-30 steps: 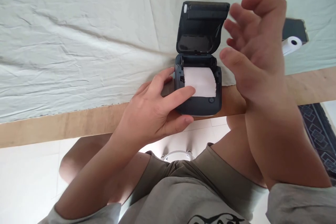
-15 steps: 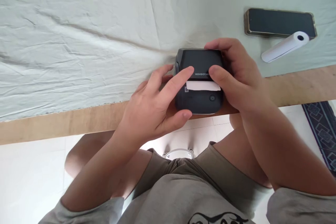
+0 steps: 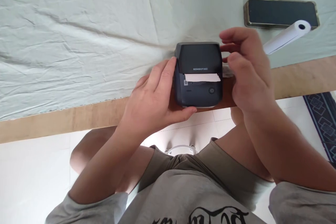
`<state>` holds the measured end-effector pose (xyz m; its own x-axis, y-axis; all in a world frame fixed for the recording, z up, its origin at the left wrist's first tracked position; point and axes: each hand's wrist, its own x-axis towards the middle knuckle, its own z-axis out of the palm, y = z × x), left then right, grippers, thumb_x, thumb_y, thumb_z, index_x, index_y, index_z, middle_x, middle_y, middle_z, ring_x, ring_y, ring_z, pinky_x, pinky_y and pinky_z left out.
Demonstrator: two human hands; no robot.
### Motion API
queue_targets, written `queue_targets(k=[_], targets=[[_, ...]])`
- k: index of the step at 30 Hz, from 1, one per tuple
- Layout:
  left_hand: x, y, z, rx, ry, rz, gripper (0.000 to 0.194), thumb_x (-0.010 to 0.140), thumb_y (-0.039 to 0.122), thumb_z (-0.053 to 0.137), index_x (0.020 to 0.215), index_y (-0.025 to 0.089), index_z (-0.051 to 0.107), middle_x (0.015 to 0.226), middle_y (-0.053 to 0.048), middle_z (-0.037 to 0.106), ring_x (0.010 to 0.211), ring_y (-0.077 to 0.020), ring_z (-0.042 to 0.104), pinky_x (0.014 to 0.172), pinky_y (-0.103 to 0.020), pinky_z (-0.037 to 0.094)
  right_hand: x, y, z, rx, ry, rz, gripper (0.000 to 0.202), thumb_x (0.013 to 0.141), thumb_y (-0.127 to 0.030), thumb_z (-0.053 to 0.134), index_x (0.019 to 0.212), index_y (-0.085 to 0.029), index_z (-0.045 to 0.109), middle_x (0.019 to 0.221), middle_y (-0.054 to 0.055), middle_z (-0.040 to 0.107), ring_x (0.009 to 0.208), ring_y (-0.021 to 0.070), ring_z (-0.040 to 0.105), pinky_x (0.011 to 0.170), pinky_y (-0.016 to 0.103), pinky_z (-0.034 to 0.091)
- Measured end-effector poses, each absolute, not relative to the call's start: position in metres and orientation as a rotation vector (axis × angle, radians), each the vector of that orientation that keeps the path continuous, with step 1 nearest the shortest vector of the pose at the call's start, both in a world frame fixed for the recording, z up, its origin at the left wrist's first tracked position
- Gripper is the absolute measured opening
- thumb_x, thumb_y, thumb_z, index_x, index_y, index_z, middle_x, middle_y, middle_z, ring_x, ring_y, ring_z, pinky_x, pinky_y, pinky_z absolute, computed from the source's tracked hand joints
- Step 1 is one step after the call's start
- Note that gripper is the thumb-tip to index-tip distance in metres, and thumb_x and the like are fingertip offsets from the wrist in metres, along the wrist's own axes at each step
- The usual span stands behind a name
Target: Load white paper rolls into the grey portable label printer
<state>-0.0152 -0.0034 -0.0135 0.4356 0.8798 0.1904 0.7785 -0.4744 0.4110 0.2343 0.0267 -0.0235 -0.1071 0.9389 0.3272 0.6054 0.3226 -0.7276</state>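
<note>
A dark label printer (image 3: 201,56) rests at the table's front edge, its lid down, with a strip of white paper (image 3: 202,77) sticking out of its slot. My left hand (image 3: 154,94) is wrapped round the printer's left side, fingers along the side and thumb at the lower front edge. Just off the right side, my right hand (image 3: 246,63) has its fingers apart and curled, with nothing seen between them. Whether its farther fingertips touch the printer is unclear.
At the upper right lies a phone (image 3: 282,13) in a case, and a white paper roll (image 3: 286,37) leans against its near edge. A pale wrinkled cloth (image 3: 86,42) covers the table. The wooden edge (image 3: 97,115) runs across in front of my legs.
My right hand has let go of the printer and moved right. My left index finger has come off the lid to the left side. The printer's lid and slot are now uncovered by fingers.
</note>
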Motion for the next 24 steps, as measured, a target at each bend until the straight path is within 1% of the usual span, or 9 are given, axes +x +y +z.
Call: queue_targets(k=[3, 4, 7, 10, 14, 17, 19, 22, 24], targets=[[-0.014, -0.004, -0.012, 2.455, 1.484, 0.504, 0.109, 0.088, 0.063, 0.091, 0.169, 0.006, 0.046, 0.171, -0.025, 0.059, 0.155, -0.0441, 0.063, 0.131, -0.056, 0.055, 0.245, 0.028, -0.021, -1.447, -1.793, 0.454, 0.043, 0.108, -0.043, 0.045, 0.143, -0.026, 0.064, 0.107, 0.006, 0.066, 0.104, 0.0174, 0.065, 0.105, 0.043, 0.059], [-0.013, -0.005, -0.012, 2.47, 1.488, 0.507, 0.108, 0.087, 0.062, 0.093, 0.168, 0.006, 0.048, 0.17, -0.025, 0.061, 0.154, -0.0439, 0.064, 0.13, -0.056, 0.055, 0.247, 0.029, -0.02, -1.474, -1.846, 0.454, 0.044, 0.108, -0.043, 0.045, 0.145, -0.024, 0.062, 0.102, 0.006, 0.065, 0.099, 0.0176, 0.064, 0.102, 0.043, 0.059], [-0.014, -0.005, -0.013, 2.523, 1.474, 0.545, 0.112, 0.083, 0.06, 0.1, 0.168, 0.008, 0.049, 0.171, -0.025, 0.061, 0.156, -0.0435, 0.064, 0.131, -0.054, 0.056, 0.248, 0.03, -0.018, -1.499, -2.0, 0.458, 0.052, 0.11, -0.046, 0.041, 0.153, -0.022, 0.059, 0.12, 0.01, 0.071, 0.11, 0.0213, 0.067, 0.11, 0.048, 0.058], [-0.014, -0.005, -0.016, 2.53, 1.472, 0.575, 0.116, 0.081, 0.064, 0.101, 0.171, 0.013, 0.048, 0.173, -0.024, 0.059, 0.157, -0.0433, 0.063, 0.131, -0.053, 0.056, 0.246, 0.03, -0.018, -1.519, -2.045, 0.394, 0.058, 0.115, -0.053, 0.028, 0.149, -0.024, 0.064, 0.139, 0.012, 0.071, 0.127, 0.026, 0.068, 0.122, 0.056, 0.052], [-0.017, -0.003, -0.016, 2.519, 1.451, 0.627, 0.111, 0.084, 0.069, 0.098, 0.169, 0.015, 0.052, 0.172, -0.022, 0.061, 0.152, -0.0423, 0.069, 0.129, -0.054, 0.059, 0.246, 0.03, -0.018, -1.526, -2.13, 0.407, 0.072, 0.115, -0.065, 0.012, 0.139, -0.026, 0.068, 0.131, 0.011, 0.074, 0.125, 0.0265, 0.069, 0.116, 0.053, 0.056], [-0.017, -0.001, -0.012, 2.482, 1.442, 0.627, 0.106, 0.088, 0.078, 0.09, 0.169, 0.019, 0.054, 0.172, -0.017, 0.062, 0.149, -0.0411, 0.072, 0.126, -0.057, 0.062, 0.248, 0.033, -0.017, -1.486, -2.18, 0.457, 0.081, 0.114, -0.07, 0.007, 0.145, -0.026, 0.066, 0.13, 0.011, 0.075, 0.121, 0.0266, 0.07, 0.107, 0.051, 0.059], [-0.016, -0.001, -0.01, 2.463, 1.456, 0.614, 0.102, 0.088, 0.074, 0.092, 0.168, 0.022, 0.056, 0.173, -0.015, 0.062, 0.146, -0.0404, 0.074, 0.125, -0.058, 0.063, 0.25, 0.036, -0.016, -1.459, -2.186, 0.499, 0.078, 0.114, -0.068, 0.009, 0.15, -0.026, 0.064, 0.134, 0.011, 0.075, 0.123, 0.0266, 0.071, 0.108, 0.051, 0.06], [-0.016, -0.001, -0.012, 2.531, 1.439, 0.696, 0.108, 0.079, 0.06, 0.105, 0.164, 0.013, 0.059, 0.167, -0.02, 0.066, 0.139, -0.0407, 0.078, 0.124, -0.054, 0.064, 0.25, 0.037, -0.012, -1.426, -2.163, 0.587, 0.073, 0.115, -0.066, 0.017, 0.152, -0.026, 0.065, 0.139, 0.011, 0.074, 0.128, 0.0272, 0.071, 0.112, 0.051, 0.06], [-0.017, -0.002, -0.015, 2.549, 1.411, 0.713, 0.112, 0.078, 0.063, 0.105, 0.166, 0.012, 0.057, 0.169, -0.021, 0.064, 0.144, -0.0397, 0.075, 0.124, -0.05, 0.064, 0.25, 0.037, -0.01, -1.411, -2.14, 0.623, 0.074, 0.114, -0.068, 0.019, 0.152, -0.025, 0.067, 0.139, 0.012, 0.075, 0.129, 0.0282, 0.072, 0.11, 0.051, 0.062]])
